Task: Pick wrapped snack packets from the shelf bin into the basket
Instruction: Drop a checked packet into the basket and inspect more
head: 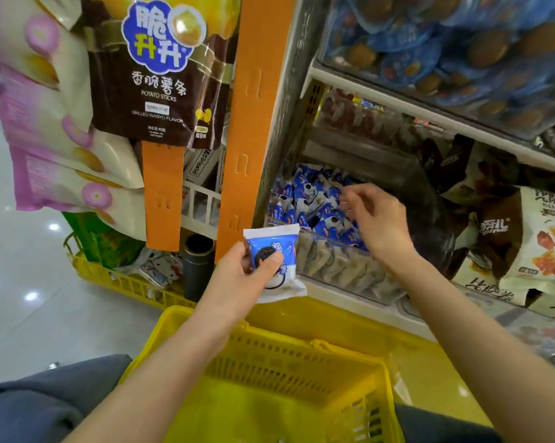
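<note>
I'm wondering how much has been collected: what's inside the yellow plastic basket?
Inside the yellow plastic basket only bare slotted walls and floor show, with no packets visible. The left forearm covers its left corner, and its near end runs out of view.

A shop: packed shelf bin (pixel 301 193) just under the right hand's fingers (pixel 359 190), hanging snack bags (pixel 154 75) up left, yellow basket (pixel 269 343) below.

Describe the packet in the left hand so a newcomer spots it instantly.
Find the yellow basket at the bottom; just above its far rim, beside the orange upright, the left hand grips a blue-and-white packet. It is the only one outside the shelf bin, where matching packets lie piled.
</note>
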The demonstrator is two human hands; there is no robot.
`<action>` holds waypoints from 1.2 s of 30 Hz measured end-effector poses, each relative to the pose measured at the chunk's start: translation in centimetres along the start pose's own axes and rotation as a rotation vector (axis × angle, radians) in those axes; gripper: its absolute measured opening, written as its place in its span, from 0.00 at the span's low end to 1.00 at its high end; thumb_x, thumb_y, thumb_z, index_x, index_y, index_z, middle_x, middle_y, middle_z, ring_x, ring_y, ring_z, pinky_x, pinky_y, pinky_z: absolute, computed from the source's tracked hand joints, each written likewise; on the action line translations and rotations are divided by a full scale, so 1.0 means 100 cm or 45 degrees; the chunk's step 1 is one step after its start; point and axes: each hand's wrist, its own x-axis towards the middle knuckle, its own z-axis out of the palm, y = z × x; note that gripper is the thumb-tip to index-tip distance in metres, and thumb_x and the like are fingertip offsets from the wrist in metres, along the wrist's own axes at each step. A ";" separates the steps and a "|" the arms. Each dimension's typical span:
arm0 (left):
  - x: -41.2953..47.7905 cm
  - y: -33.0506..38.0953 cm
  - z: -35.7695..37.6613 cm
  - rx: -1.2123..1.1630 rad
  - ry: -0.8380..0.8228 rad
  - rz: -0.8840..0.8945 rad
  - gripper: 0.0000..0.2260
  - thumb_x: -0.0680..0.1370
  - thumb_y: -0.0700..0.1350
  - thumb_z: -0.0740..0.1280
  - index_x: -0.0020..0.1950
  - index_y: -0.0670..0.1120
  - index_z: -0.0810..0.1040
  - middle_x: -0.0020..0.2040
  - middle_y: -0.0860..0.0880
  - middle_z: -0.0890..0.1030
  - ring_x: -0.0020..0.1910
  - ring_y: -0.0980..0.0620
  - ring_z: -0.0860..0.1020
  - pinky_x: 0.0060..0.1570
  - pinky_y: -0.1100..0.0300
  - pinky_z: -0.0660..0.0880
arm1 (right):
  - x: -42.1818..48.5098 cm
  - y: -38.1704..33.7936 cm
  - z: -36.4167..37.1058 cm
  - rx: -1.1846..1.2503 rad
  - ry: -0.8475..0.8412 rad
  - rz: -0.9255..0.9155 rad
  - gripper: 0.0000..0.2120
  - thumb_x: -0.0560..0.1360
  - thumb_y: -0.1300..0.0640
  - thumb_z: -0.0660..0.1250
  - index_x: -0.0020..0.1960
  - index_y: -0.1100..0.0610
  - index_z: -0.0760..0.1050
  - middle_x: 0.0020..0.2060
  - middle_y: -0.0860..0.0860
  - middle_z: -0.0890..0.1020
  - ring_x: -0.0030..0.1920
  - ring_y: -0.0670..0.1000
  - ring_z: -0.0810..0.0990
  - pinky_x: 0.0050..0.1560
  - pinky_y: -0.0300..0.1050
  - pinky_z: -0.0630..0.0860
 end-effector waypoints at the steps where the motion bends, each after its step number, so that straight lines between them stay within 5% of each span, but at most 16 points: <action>1: 0.002 0.000 -0.001 -0.032 0.025 0.002 0.10 0.77 0.46 0.65 0.57 0.48 0.74 0.50 0.53 0.81 0.40 0.67 0.79 0.33 0.75 0.72 | 0.013 0.007 0.005 -0.095 -0.059 0.041 0.09 0.79 0.56 0.61 0.55 0.56 0.77 0.44 0.50 0.81 0.46 0.48 0.80 0.50 0.42 0.76; 5: 0.007 0.003 -0.005 -0.079 0.077 0.004 0.13 0.76 0.47 0.65 0.61 0.47 0.72 0.53 0.51 0.80 0.49 0.58 0.79 0.34 0.74 0.73 | 0.044 0.030 0.022 -0.367 -0.325 0.235 0.16 0.76 0.55 0.65 0.60 0.62 0.75 0.53 0.57 0.81 0.51 0.51 0.78 0.52 0.40 0.71; 10: 0.008 0.005 -0.006 -0.099 0.079 0.036 0.13 0.77 0.47 0.65 0.61 0.50 0.71 0.55 0.52 0.79 0.51 0.58 0.79 0.37 0.73 0.75 | 0.062 0.032 0.034 -0.576 -0.459 0.389 0.20 0.73 0.48 0.68 0.54 0.64 0.77 0.47 0.59 0.83 0.49 0.56 0.81 0.51 0.48 0.76; 20: 0.007 0.009 -0.007 -0.165 0.049 0.004 0.15 0.77 0.49 0.64 0.64 0.51 0.70 0.56 0.53 0.79 0.52 0.59 0.78 0.35 0.73 0.75 | 0.062 0.022 0.033 -0.686 -0.434 0.333 0.15 0.72 0.55 0.70 0.57 0.57 0.75 0.53 0.56 0.79 0.47 0.51 0.76 0.45 0.40 0.70; 23: 0.006 0.007 -0.007 -0.159 0.063 -0.059 0.14 0.78 0.49 0.63 0.62 0.51 0.71 0.55 0.54 0.79 0.46 0.56 0.78 0.39 0.67 0.72 | 0.053 0.014 0.020 -0.486 -0.244 0.249 0.16 0.73 0.57 0.69 0.59 0.59 0.74 0.50 0.54 0.78 0.49 0.51 0.76 0.48 0.41 0.72; 24: 0.006 0.007 -0.006 -0.168 0.076 -0.097 0.13 0.78 0.49 0.63 0.62 0.50 0.71 0.48 0.48 0.78 0.43 0.53 0.77 0.40 0.66 0.71 | 0.048 0.008 0.015 -0.409 -0.137 0.179 0.16 0.73 0.57 0.69 0.59 0.59 0.74 0.48 0.52 0.77 0.49 0.50 0.76 0.47 0.40 0.72; 25: 0.007 0.007 -0.006 -0.201 0.088 -0.143 0.13 0.78 0.49 0.62 0.62 0.49 0.72 0.58 0.40 0.72 0.44 0.47 0.77 0.43 0.64 0.71 | 0.044 0.000 0.009 -0.341 -0.029 0.098 0.15 0.73 0.57 0.69 0.58 0.59 0.74 0.46 0.50 0.77 0.47 0.48 0.76 0.45 0.36 0.72; 26: 0.008 0.008 -0.006 -0.264 0.089 -0.193 0.13 0.78 0.49 0.62 0.62 0.48 0.72 0.56 0.52 0.78 0.45 0.50 0.77 0.47 0.59 0.73 | 0.038 -0.010 0.003 -0.263 0.058 0.040 0.13 0.73 0.57 0.69 0.56 0.58 0.74 0.45 0.48 0.77 0.45 0.46 0.75 0.42 0.32 0.71; 27: 0.009 0.009 -0.006 -0.346 0.086 -0.252 0.14 0.79 0.49 0.62 0.63 0.48 0.71 0.51 0.45 0.78 0.47 0.50 0.76 0.51 0.54 0.74 | 0.033 -0.021 -0.002 -0.160 0.103 0.025 0.10 0.73 0.57 0.69 0.54 0.56 0.75 0.43 0.47 0.77 0.43 0.43 0.75 0.40 0.28 0.70; 29: 0.008 0.015 -0.005 -0.551 0.051 -0.358 0.17 0.78 0.51 0.62 0.64 0.46 0.70 0.56 0.43 0.77 0.51 0.46 0.77 0.55 0.44 0.75 | 0.017 -0.043 -0.011 0.142 0.035 0.082 0.06 0.73 0.58 0.69 0.49 0.54 0.75 0.40 0.46 0.80 0.38 0.40 0.77 0.36 0.26 0.73; 32: 0.002 0.017 -0.005 -0.672 -0.163 -0.364 0.27 0.70 0.60 0.63 0.64 0.45 0.70 0.57 0.41 0.79 0.53 0.42 0.80 0.47 0.46 0.79 | -0.020 -0.069 -0.014 0.477 -0.292 0.274 0.03 0.73 0.59 0.69 0.46 0.53 0.76 0.34 0.45 0.82 0.32 0.40 0.78 0.33 0.30 0.75; 36: -0.013 0.014 0.002 -0.651 -0.438 -0.228 0.29 0.69 0.57 0.65 0.67 0.48 0.69 0.57 0.43 0.81 0.53 0.43 0.81 0.51 0.46 0.78 | -0.068 -0.084 -0.003 0.372 -0.574 0.281 0.04 0.72 0.57 0.70 0.47 0.54 0.77 0.40 0.51 0.84 0.37 0.45 0.80 0.37 0.35 0.76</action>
